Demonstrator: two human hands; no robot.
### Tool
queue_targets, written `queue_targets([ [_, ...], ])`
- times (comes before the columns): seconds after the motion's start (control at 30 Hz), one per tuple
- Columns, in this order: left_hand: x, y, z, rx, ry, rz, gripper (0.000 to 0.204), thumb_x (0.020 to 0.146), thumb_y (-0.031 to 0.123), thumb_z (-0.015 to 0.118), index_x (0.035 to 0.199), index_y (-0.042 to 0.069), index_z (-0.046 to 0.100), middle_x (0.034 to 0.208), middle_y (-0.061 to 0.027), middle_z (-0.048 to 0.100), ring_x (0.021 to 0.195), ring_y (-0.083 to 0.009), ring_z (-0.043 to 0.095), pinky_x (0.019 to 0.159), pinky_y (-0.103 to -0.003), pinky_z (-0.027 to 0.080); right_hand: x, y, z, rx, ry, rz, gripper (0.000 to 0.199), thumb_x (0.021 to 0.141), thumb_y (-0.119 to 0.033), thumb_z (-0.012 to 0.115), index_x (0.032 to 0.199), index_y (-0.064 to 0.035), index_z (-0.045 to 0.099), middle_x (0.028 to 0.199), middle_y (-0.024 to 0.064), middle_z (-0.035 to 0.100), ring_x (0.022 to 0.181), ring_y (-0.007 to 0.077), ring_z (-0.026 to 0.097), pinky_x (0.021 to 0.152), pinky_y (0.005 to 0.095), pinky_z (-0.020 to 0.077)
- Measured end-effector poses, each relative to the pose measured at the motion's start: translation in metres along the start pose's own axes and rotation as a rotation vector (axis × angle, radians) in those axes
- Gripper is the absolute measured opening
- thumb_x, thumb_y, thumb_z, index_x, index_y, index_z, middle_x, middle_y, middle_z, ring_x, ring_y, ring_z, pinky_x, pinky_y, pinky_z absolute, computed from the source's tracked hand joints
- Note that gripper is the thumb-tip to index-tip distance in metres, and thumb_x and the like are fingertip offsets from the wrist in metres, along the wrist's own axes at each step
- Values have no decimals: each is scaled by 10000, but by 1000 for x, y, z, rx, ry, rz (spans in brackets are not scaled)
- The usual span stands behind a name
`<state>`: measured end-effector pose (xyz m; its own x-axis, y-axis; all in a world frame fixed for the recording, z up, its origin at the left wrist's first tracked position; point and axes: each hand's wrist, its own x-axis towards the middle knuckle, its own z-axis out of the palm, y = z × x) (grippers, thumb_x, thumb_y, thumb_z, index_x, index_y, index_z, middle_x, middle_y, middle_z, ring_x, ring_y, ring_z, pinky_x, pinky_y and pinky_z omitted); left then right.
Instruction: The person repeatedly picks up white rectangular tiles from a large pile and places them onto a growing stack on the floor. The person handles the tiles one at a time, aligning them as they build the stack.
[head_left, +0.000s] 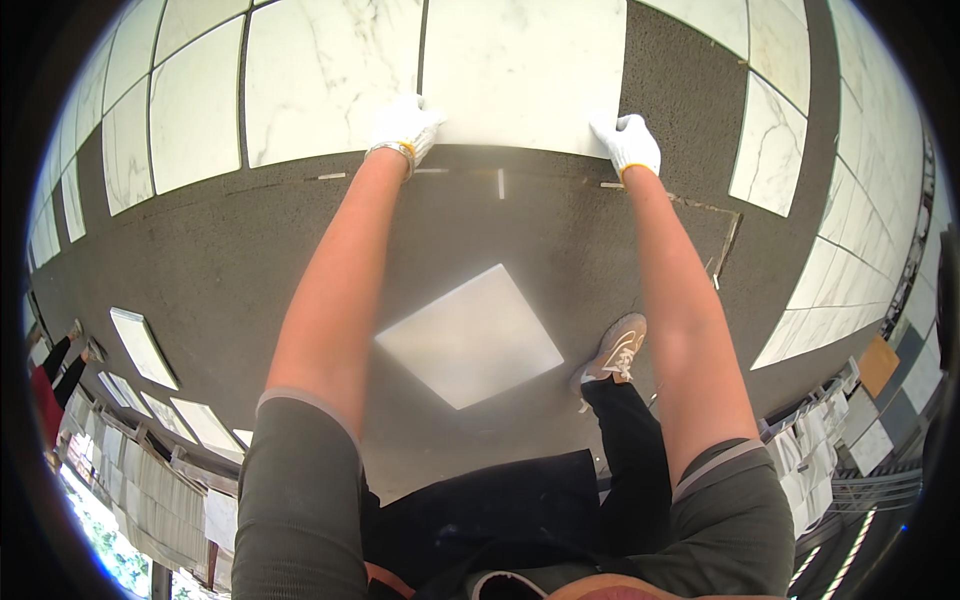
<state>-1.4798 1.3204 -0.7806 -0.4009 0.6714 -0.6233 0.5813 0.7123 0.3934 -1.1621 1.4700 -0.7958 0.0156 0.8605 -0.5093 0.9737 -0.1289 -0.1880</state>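
I am looking down at a dark grey speckled floor bed (200, 250) that is showing between white marbled tiles (195, 110). Daylight is coming in at lower left, where racks of sample tiles (140, 480) are standing.
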Motion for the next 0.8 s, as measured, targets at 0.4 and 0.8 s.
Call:
queue_targets([
  [0.4, -3, -44, 11, 90, -116, 425, 330, 951, 277, 669, 1195, 55, 688, 1113, -96, 723, 986, -244, 686, 879, -365, 566, -4, 37, 12, 421, -253, -28, 688, 836, -416, 817, 1353, -21, 592, 1286, 134, 673, 1098, 255, 670, 944, 379, 539],
  [0.8, -286, -263, 111, -737, -294, -749, 256, 977, 291, 637, 1064, 52, 665, 848, -56, 651, 663, -163, 611, 563, -310, 510, -236, 202, 102, 646, -249, 369, 353, 926, -263, 738, 1213, -60, 699, 961, 16, 701, 652, 88, 573, 603, 256, 505],
])
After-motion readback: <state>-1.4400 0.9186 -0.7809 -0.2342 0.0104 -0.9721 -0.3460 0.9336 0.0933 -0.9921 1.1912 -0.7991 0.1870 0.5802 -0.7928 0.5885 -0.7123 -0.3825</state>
